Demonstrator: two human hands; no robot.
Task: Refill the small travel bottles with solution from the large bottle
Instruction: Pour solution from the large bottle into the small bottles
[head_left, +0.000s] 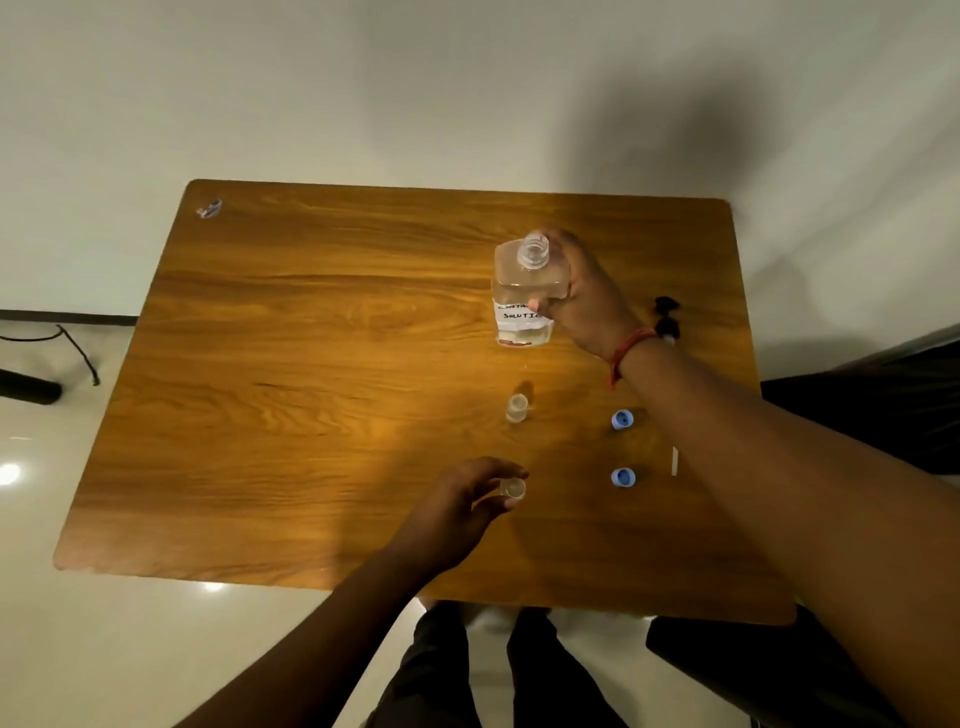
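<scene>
A large clear bottle (522, 291) with a white handwritten label stands uncapped at the middle right of the wooden table (311, 364). My right hand (584, 296) grips its right side. Two small clear travel bottles stand open in front of it. The far small bottle (517, 407) stands alone. My left hand (462, 506) holds the near small bottle (513, 489) between fingers and thumb. Two blue caps, one (622, 419) and another (623, 477), lie to the right of the small bottles.
A dark object (666, 314) lies near the table's right edge behind my right wrist. A small white strip (675, 460) lies right of the caps. A sticker (209, 208) marks the far left corner. My legs show below the near table edge.
</scene>
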